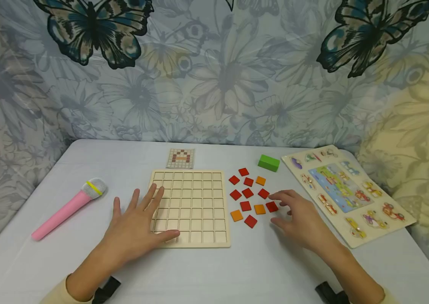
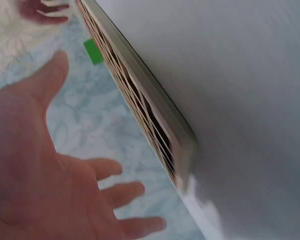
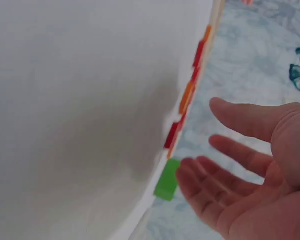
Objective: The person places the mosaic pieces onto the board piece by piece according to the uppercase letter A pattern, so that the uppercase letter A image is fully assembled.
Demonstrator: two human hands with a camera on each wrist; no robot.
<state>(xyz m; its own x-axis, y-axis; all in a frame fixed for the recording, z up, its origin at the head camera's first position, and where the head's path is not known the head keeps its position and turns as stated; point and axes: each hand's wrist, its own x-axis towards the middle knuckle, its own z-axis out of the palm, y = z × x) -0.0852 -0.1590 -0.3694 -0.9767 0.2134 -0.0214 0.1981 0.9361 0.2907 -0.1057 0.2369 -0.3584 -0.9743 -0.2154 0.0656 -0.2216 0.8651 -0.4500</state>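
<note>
In the head view, a wooden grid board (image 1: 199,202) lies mid-table, all its visible squares bare. My left hand (image 1: 132,230) is spread over the board's left edge, fingers apart and holding nothing; the left wrist view shows the palm (image 2: 50,185) beside the board's rim (image 2: 155,95). Red tiles (image 1: 250,221) and orange tiles (image 1: 237,215) are scattered flat to the right of the board. My right hand (image 1: 301,219) hovers at their right side, fingers loosely bent, fingertips close by a red tile (image 1: 271,207). Nothing shows between its fingers in the right wrist view.
Behind the board lies a small pattern card (image 1: 181,158) with a pixel picture. A green block (image 1: 269,163) stands at the back right, near a wooden picture puzzle (image 1: 347,194). On the left rests a pink toy microphone (image 1: 68,209). A flowered cloth (image 1: 218,84) hangs behind the table.
</note>
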